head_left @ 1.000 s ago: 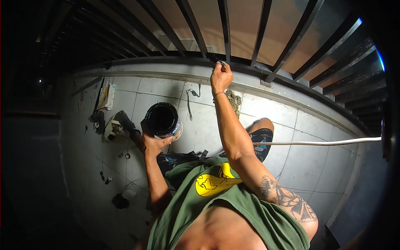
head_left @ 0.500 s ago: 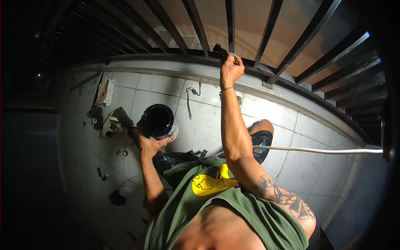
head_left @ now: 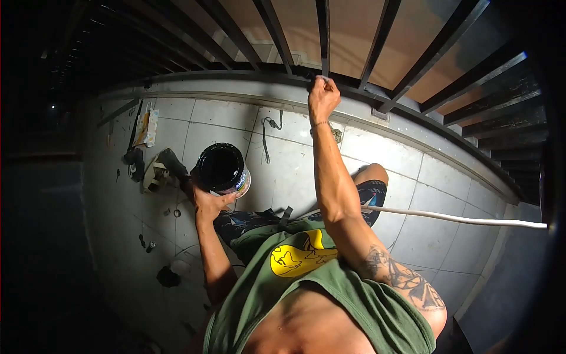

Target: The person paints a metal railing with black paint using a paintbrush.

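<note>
My left hand (head_left: 210, 205) is wrapped around the lower side of a paint can (head_left: 245, 180), which stands open at the top with dark, glossy paint (head_left: 218, 168) inside. Stretched far forward, my right hand (head_left: 323, 99) is closed on a paintbrush (head_left: 311, 80). The dark bristles lie against the bottom rail (head_left: 268, 69) of a black metal railing (head_left: 325, 35), though brush and rail are hard to tell apart there. My fingers cover most of the brush handle.
White floor tiles (head_left: 377, 141) lie under me. A white hose or pipe (head_left: 448, 216) runs to the right from beside my knee. On the left are a patterned paper bag (head_left: 147, 128), a dark cord (head_left: 266, 138), a roll of tape (head_left: 177, 213) and dark scraps (head_left: 168, 277).
My right hand has moved slightly down and left, and the brush has dropped from near the bars onto the bottom rail. The paint can has shifted slightly left and up in my left hand.
</note>
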Demonstrator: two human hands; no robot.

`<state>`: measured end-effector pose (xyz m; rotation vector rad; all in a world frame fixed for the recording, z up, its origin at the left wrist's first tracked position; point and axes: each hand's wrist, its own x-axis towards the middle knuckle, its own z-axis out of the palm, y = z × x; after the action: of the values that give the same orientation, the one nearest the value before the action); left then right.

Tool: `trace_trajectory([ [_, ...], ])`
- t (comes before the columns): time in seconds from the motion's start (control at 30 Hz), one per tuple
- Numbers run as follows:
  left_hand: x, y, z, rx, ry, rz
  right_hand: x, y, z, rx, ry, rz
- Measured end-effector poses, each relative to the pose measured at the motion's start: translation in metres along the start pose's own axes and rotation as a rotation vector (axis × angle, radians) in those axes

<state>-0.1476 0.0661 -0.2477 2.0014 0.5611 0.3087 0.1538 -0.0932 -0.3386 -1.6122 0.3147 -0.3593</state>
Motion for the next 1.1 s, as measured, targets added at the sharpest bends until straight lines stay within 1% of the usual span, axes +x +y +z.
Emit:
trace_trajectory([
  [0.03,0.000,-0.006,-0.001,0.044,0.007,0.054,0.004,-0.005,0.004,0.025,-0.015,0.011],
  [0.07,-0.001,-0.008,-0.002,0.047,0.002,0.052,0.008,-0.002,0.009,0.025,-0.012,0.015],
  [0.13,0.000,-0.009,-0.003,0.136,0.028,0.126,0.016,0.005,0.022,-0.152,-0.055,-0.052],
  [0.2,0.001,-0.002,-0.001,0.094,0.022,0.100,0.020,0.002,0.026,-0.139,-0.082,-0.040],
  [0.27,0.000,0.000,-0.001,0.056,0.006,0.068,0.019,-0.003,0.027,0.067,-0.047,0.053],
  [0.3,0.001,0.000,0.000,0.065,0.010,0.079,0.022,-0.006,0.022,0.163,-0.036,0.049],
  [0.33,0.001,0.000,0.001,0.073,0.016,0.088,0.024,-0.009,0.014,0.202,-0.046,0.030],
  [0.4,-0.002,0.001,-0.001,0.099,0.002,0.093,0.023,-0.026,-0.003,0.254,0.075,0.083],
  [0.43,0.003,0.002,0.000,0.113,0.006,0.119,0.024,-0.021,-0.008,0.141,0.077,0.047],
  [0.47,0.004,-0.001,0.001,0.113,0.008,0.123,0.024,-0.011,-0.002,0.144,0.077,0.045],
  [0.53,0.001,-0.010,0.001,0.080,0.012,0.099,0.023,0.011,0.011,-0.101,0.024,0.006],
  [0.6,0.002,0.002,0.003,0.099,0.008,0.093,0.018,0.004,0.023,-0.026,-0.017,0.048],
  [0.67,0.003,0.005,0.003,0.116,0.017,0.093,0.022,0.000,0.028,-0.047,-0.106,0.023],
  [0.73,0.003,-0.003,0.002,0.079,-0.002,0.063,0.026,0.004,0.027,0.275,-0.106,0.010],
  [0.77,0.003,-0.006,0.003,0.058,-0.026,0.051,0.027,0.012,0.024,0.532,-0.191,0.143],
  [0.8,0.006,-0.005,0.005,0.039,-0.009,0.054,0.023,-0.003,0.009,0.553,-0.180,0.106],
  [0.83,0.009,-0.002,0.006,0.062,-0.020,0.098,0.017,-0.023,-0.015,0.424,-0.242,0.038],
  [0.87,0.012,0.001,0.007,0.081,-0.030,0.140,0.010,-0.036,-0.025,0.328,-0.208,-0.041],
  [0.9,0.015,0.002,0.011,0.052,-0.008,0.137,0.002,-0.053,-0.037,0.156,-0.240,-0.069],
  [0.93,0.018,0.001,0.013,0.016,-0.024,0.081,-0.004,-0.064,-0.044,0.097,-0.259,-0.174],
  [0.97,0.019,-0.002,0.015,-0.023,-0.043,0.028,-0.008,-0.074,-0.048,-0.053,-0.272,-0.310],
  [1.0,0.021,-0.008,0.017,-0.061,-0.027,0.027,-0.009,-0.080,-0.051,-0.206,-0.279,-0.448],
  [1.07,0.031,-0.023,0.020,0.010,-0.060,-0.013,-0.006,-0.089,-0.048,-0.217,-0.324,-0.728],
  [1.1,0.035,-0.028,0.022,0.031,-0.055,0.001,-0.004,-0.098,-0.047,-0.292,-0.375,-0.836],
])
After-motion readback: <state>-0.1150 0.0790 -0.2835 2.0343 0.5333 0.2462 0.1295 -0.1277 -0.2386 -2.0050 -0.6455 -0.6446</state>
